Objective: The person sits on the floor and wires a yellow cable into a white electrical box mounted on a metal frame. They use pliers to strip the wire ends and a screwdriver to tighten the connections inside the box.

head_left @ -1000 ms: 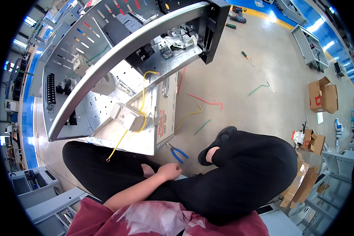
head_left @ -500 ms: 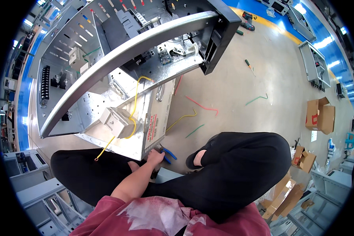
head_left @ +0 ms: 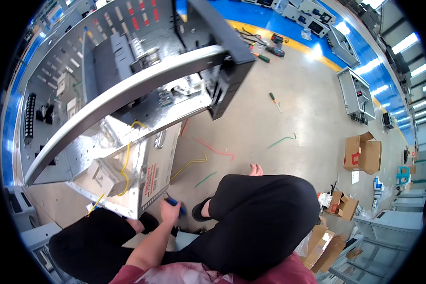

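My left hand [head_left: 169,210] is closed round blue-handled pliers [head_left: 173,201], low beside the corner of a light-coloured box. The pliers' jaws are hard to make out. Only a few fingertips of my right hand [head_left: 256,169] show past my right knee; they stretch out over the floor with nothing visible in them. On the box [head_left: 162,156] stands a pale block-shaped part [head_left: 107,176]. A yellow wire [head_left: 128,154] runs from the open metal cabinet [head_left: 151,116] down past that block, its end hanging over the box edge.
A curved grey metal bar [head_left: 123,90] spans the cabinet front. Cut wires, a red one [head_left: 215,149], a yellow one [head_left: 190,162] and a green one [head_left: 283,139], lie on the floor. Beyond are a screwdriver [head_left: 274,101], a cordless drill [head_left: 275,48] and a cardboard box [head_left: 363,152].
The view has shifted, so the cabinet and floor things sit further left and mostly lower. Fingertips of my right hand have appeared beyond the knee. My left hand still holds the pliers.
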`<state>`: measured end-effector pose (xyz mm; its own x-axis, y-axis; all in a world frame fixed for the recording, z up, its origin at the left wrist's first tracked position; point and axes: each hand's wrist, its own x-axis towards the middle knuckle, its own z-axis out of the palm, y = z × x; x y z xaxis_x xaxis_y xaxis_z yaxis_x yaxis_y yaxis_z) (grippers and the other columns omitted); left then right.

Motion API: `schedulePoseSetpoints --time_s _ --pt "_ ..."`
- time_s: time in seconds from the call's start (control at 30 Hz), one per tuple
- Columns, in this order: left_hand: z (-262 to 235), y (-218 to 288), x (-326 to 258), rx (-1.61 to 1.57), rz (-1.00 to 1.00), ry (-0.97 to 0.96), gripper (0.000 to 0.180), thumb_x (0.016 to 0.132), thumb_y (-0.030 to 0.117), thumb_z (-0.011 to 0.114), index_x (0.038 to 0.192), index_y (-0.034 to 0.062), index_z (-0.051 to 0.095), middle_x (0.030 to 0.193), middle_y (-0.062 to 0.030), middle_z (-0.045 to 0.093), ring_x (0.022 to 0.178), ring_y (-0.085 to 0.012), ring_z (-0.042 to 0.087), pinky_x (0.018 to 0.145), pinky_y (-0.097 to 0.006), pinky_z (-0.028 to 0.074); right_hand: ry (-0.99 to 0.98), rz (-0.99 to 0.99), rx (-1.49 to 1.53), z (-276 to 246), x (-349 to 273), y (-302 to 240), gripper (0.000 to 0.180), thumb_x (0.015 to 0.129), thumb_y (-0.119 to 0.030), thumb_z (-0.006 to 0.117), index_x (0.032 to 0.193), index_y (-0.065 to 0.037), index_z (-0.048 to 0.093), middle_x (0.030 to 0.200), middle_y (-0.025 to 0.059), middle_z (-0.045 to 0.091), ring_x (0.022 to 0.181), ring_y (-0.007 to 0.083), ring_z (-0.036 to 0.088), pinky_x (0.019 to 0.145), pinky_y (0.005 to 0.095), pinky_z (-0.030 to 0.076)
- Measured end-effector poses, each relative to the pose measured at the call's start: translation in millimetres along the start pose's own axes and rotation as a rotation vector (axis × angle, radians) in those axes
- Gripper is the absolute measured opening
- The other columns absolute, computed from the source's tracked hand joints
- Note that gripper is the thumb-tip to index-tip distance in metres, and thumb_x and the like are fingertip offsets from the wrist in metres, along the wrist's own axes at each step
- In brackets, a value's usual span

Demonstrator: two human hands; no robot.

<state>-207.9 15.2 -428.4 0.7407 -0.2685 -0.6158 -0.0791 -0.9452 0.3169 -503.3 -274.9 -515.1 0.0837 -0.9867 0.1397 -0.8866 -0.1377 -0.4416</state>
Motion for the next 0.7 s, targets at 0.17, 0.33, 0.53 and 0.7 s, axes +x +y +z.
schedulePoseSetpoints --time_s 0.17,0.33,0.53,0.7 --pt "27.7 -22.4 -7.0 -0.052 0.08 0.129 0.071 0.079 0.025 0.09 0.133 -0.0005 0.053 0.138 -0.0243 0.059 0.128 -0.0483 0.061 0.11 -0.054 0.052 -0.303 0.073 -0.099 -10.3 95.8 -36.4 0.081 0.086 -0.026 0.075 0.162 -0.014 0.049 0.172 0.0234 0.037 0.16 0.0448 0.034 0.122 0.068 0.035" --pt "41.2 -26.0 -20.8 0.195 0.29 0.113 0.064 0.069 0.017 0.09 0.126 0.009 0.061 0.134 -0.0173 0.058 0.13 -0.0435 0.054 0.114 -0.054 0.043 -0.224 0.103 -0.107 27.6 91.7 -81.7 0.078 0.089 -0.026 0.074 0.162 -0.015 0.049 0.171 0.0229 0.038 0.16 0.0446 0.033 0.123 0.0689 0.033" --pt "84.5 -65.6 0.8 0.258 0.252 0.164 0.046 0.093 0.032 0.075 0.133 0.0148 0.063 0.138 -0.0144 0.058 0.133 -0.0418 0.053 0.117 -0.057 0.039 -0.532 -0.624 0.278 65.2 71.8 -232.8 0.062 0.091 -0.016 0.069 0.153 -0.019 0.061 0.136 0.0157 0.063 0.132 0.039 0.057 0.108 0.0557 0.047" --pt "83.0 -66.8 -8.6 0.248 0.167 0.139 0.045 0.094 0.034 0.073 0.134 0.0149 0.063 0.138 -0.0143 0.058 0.134 -0.0415 0.053 0.116 -0.057 0.039 -0.509 -0.658 0.12 99.9 83.8 -303.3 0.056 0.095 -0.018 0.066 0.151 -0.019 0.064 0.137 0.0144 0.062 0.132 0.0371 0.057 0.106 0.055 0.048"
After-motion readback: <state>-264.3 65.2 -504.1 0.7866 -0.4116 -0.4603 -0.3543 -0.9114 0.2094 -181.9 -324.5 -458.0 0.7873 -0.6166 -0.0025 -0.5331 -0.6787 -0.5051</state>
